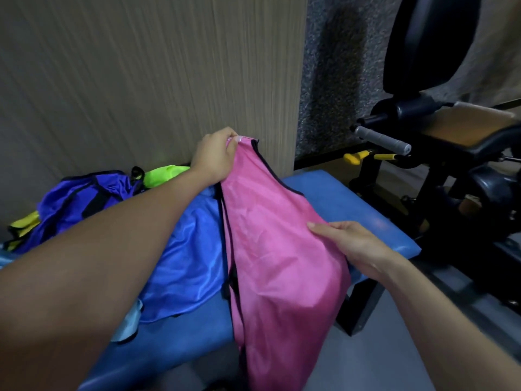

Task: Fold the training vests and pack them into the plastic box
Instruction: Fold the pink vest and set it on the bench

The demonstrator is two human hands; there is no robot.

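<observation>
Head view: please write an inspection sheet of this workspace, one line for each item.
Surface: blue padded bench, partly covered by vests.
Job's things: pink vest held up; blue vest flat on bench; purple vest and neon yellow vests heaped at the wall. Plastic box: nothing seen.
Clutter: nothing seen.
Grippers: left hand pinches the pink vest's top; right hand grips its side edge.
Cables: nothing seen.
Surroundings: wood-grain wall; black gym machine on the right.
</observation>
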